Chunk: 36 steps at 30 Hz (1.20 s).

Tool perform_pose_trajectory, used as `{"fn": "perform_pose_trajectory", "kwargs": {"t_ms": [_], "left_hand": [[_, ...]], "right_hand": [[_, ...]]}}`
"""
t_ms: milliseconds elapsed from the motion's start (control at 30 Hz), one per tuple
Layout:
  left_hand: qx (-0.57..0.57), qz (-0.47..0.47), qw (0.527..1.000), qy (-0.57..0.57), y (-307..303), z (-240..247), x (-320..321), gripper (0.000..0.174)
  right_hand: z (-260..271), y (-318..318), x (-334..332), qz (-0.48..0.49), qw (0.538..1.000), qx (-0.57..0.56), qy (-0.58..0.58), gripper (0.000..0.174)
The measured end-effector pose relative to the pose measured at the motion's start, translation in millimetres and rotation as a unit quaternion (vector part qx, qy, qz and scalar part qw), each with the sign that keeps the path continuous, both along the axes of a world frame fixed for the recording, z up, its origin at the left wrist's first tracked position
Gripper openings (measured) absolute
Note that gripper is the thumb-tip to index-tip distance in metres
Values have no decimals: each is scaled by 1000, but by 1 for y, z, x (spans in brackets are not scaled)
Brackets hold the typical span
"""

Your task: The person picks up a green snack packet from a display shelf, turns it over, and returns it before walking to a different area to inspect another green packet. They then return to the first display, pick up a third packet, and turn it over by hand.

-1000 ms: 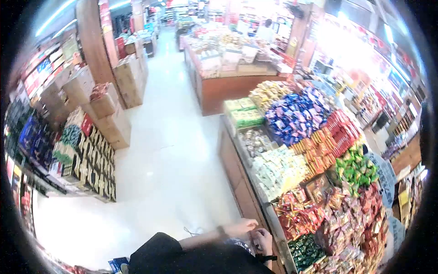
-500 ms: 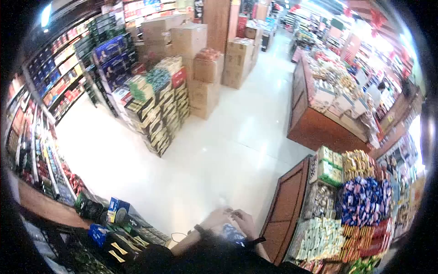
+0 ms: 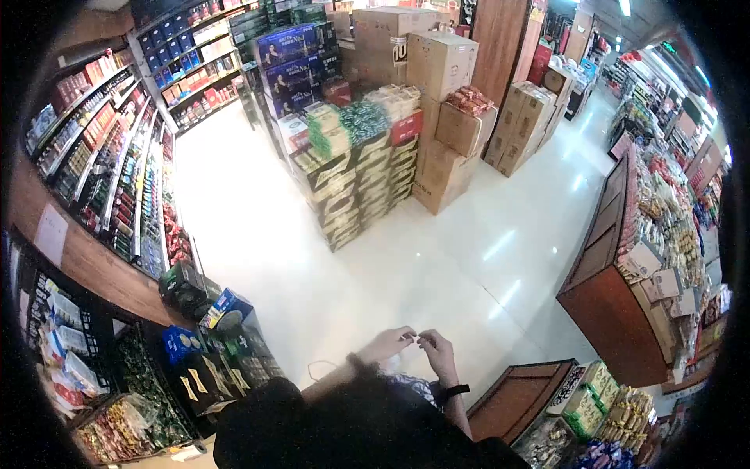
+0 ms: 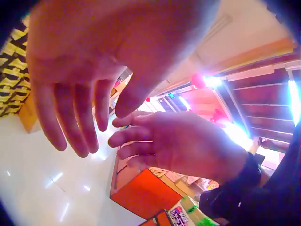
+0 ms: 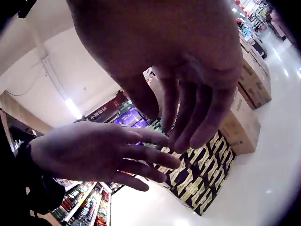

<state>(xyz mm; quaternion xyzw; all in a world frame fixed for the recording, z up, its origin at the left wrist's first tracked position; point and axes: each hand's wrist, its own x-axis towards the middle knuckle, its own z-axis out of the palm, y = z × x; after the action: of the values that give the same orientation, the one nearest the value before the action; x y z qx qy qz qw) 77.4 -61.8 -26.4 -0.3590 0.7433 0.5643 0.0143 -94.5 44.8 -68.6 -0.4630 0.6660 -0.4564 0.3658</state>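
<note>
In the head view my left hand point(image 3: 393, 342) and right hand point(image 3: 437, 353) meet in front of the body, fingertips close together above the pale floor. In the left wrist view, the left hand's fingers point(image 4: 75, 120) hang loosely downward, with the right hand point(image 4: 183, 146) beside its thumb. From the right wrist, the right hand's fingers point(image 5: 203, 113) also droop loosely, near the left hand's point(image 5: 94, 150) extended ones. Nothing shows between the fingers of either hand. A black band point(image 3: 455, 391) circles the right wrist.
Stacked black-and-gold boxes point(image 3: 363, 187) and brown cartons point(image 3: 441, 66) stand ahead on the floor. Stocked shelves point(image 3: 109, 148) line the left. A wooden counter point(image 3: 523, 399) bearing packaged goods is at the lower right, and another display point(image 3: 617, 289) stands beyond it.
The head view has swung left, so the candy counter has slid to the lower right and the left shelves have come into view. The hands stay near each other in front of the body.
</note>
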Motion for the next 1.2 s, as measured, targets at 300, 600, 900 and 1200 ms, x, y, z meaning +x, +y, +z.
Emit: {"fn": "perform_pose_trajectory", "kwargs": {"t_ms": [300,600,900,1200], "left_hand": [[12,65,997,41,-92,-16,-44,37],[-22,127,986,109,-254,-29,-86,39],[-74,169,970,157,-440,-9,-126,30],[12,315,905,285,-531,-4,-110,26]], "right_hand": [[11,-111,-78,16,994,40,-102,15],[-3,-286,-113,69,996,23,-58,15],[34,-462,-149,70,997,15,-13,16],[18,-607,-162,164,985,5,62,16]]}}
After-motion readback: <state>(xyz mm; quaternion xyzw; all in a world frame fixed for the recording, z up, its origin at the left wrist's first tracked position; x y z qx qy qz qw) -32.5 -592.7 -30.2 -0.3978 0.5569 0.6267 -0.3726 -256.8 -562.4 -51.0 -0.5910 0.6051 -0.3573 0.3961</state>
